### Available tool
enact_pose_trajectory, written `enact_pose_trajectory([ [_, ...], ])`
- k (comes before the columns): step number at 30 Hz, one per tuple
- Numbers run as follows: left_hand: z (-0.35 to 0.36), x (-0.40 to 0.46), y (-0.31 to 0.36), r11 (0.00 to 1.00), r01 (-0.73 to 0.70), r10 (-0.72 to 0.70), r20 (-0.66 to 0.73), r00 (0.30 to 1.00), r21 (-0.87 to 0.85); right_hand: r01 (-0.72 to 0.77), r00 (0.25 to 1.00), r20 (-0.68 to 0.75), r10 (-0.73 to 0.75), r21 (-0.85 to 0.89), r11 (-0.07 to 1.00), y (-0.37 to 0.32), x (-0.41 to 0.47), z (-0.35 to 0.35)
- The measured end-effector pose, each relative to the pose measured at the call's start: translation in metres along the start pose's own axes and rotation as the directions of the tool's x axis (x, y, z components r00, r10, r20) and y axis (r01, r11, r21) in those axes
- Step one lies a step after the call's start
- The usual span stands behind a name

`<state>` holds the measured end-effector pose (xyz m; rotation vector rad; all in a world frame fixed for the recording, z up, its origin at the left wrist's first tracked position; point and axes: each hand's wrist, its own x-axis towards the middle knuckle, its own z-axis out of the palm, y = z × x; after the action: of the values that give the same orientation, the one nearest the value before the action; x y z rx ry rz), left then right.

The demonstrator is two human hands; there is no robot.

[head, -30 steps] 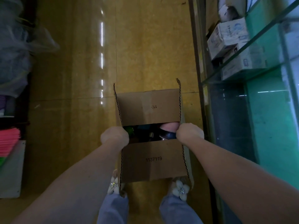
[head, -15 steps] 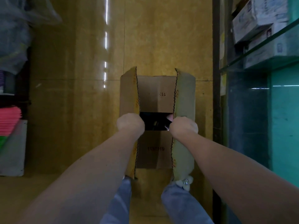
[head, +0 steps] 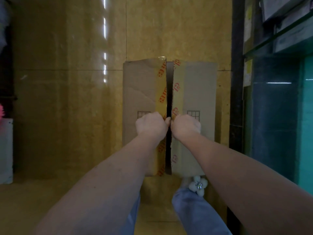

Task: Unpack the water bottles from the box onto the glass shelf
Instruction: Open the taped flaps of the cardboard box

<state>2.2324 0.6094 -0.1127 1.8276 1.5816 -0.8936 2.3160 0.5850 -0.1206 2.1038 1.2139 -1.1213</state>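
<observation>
Brown cardboard box sits on the yellow tiled floor at our feet, its two long flaps nearly meeting over a dark slit. Our left hand curls its fingers over the left flap's taped edge; our right hand grips the right flap's edge likewise. The glass shelf stands to the right, well apart.

Matt cardboard box edged with glossy yellow tape sits on polished, reflective floor.
</observation>
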Motion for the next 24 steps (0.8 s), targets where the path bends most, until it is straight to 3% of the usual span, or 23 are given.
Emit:
enact_pose_trajectory([
  [8,0.021,0.005,-0.013,0.982,-0.084,0.079,-0.036,0.996,-0.169,0.022,0.999,-0.042,-0.015,0.189,0.982,0.002,0.016,0.024],
  [12,0.028,0.010,-0.019,0.962,-0.077,0.051,-0.103,0.993,-0.262,0.082,0.987,-0.159,-0.026,0.357,0.930,-0.006,0.012,0.031],
  [16,0.026,0.006,-0.027,0.935,-0.075,0.042,-0.103,0.994,-0.346,0.143,0.984,-0.167,-0.067,0.499,0.855,-0.026,0.000,0.038],
  [24,0.008,-0.003,-0.053,0.905,-0.107,0.062,-0.119,0.991,-0.412,0.007,0.952,-0.255,0.169,0.571,0.821,-0.046,-0.012,0.027],
])
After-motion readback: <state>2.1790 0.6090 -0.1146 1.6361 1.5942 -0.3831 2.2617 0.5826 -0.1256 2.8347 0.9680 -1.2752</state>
